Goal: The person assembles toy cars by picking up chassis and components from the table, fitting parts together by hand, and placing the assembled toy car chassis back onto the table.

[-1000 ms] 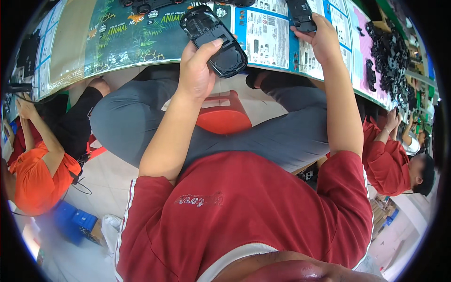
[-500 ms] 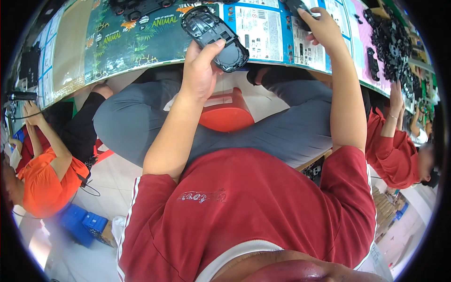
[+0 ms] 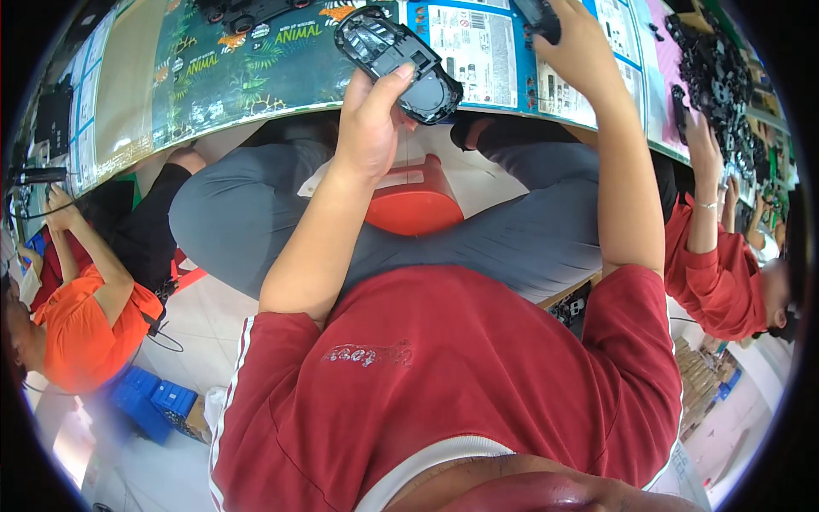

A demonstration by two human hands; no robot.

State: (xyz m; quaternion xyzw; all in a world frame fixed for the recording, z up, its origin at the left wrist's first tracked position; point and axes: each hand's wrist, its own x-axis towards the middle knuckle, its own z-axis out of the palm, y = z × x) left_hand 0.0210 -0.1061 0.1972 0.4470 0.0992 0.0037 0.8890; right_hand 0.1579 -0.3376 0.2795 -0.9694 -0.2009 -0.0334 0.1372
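Note:
My left hand [image 3: 373, 119] is closed round the lower end of a black toy car body [image 3: 401, 64], thumb on top. Its hollow inner side shows, held over the table's near edge. At the top of the view, my right hand [image 3: 582, 55] is closed against a dark, rounded object [image 3: 539, 20]. The upper part of that object and some of the fingertips are cut off by the frame, so its kind cannot be made out.
Printed sheets cover the table [image 3: 247, 81]. Black toy vehicles [image 3: 252, 12] lie at the far left. A heap of black parts [image 3: 712, 72] is at the right, near a co-worker's hand [image 3: 704, 149]. A person in orange [image 3: 98, 328] works at the left. A red stool [image 3: 415, 205] stands below.
My right hand has moved up and round the dark object, which has shifted slightly. The car body in my left hand has moved slightly right. The right-hand co-worker's hand has shifted left.

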